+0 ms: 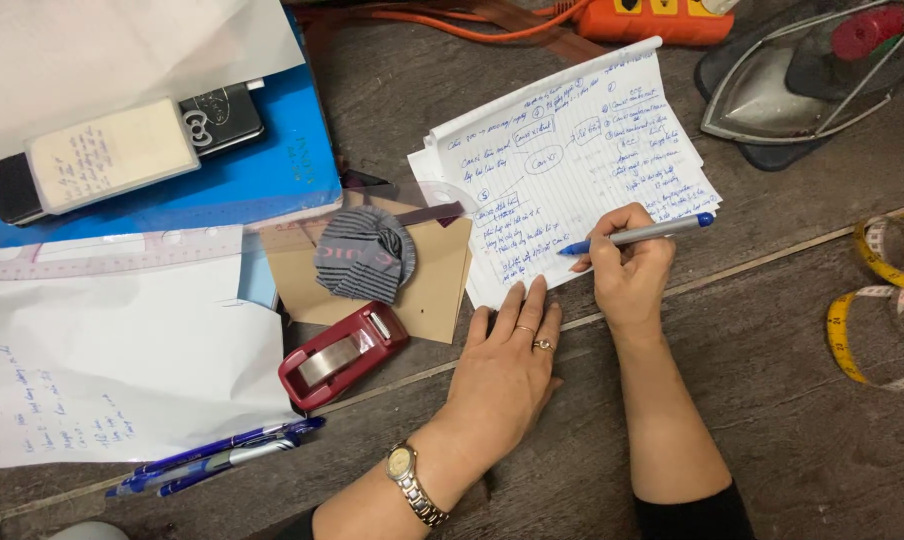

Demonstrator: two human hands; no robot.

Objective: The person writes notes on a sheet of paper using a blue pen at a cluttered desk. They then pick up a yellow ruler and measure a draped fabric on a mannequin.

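**Lightly held pen, loose paper pinned flat**

Now we have the right hand (627,270) closed around a blue pen (640,235), fingers pinched low on the barrel near the tip, which touches the lower part of the written sheets (562,150). Our left hand (507,370) lies open and flat, fingertips resting on the near edge of the paper, holding nothing but keeping the stack from sliding on the wooden table (772,400).

We judge the pen light, stiff and smooth; the hold near the tip gives the best control, while the capped end sticks out free to the right. The sheets look thin, limp and easily creased, and their far corner curls up a little, so pressing at an edge seems the sensible way to steady them.

Just left of the paper lie a tan envelope (437,290) with a striped knit piece (364,255) on it, and a red tape dispenser (342,355). A yellow measuring tape (857,330) lies well apart at the right.
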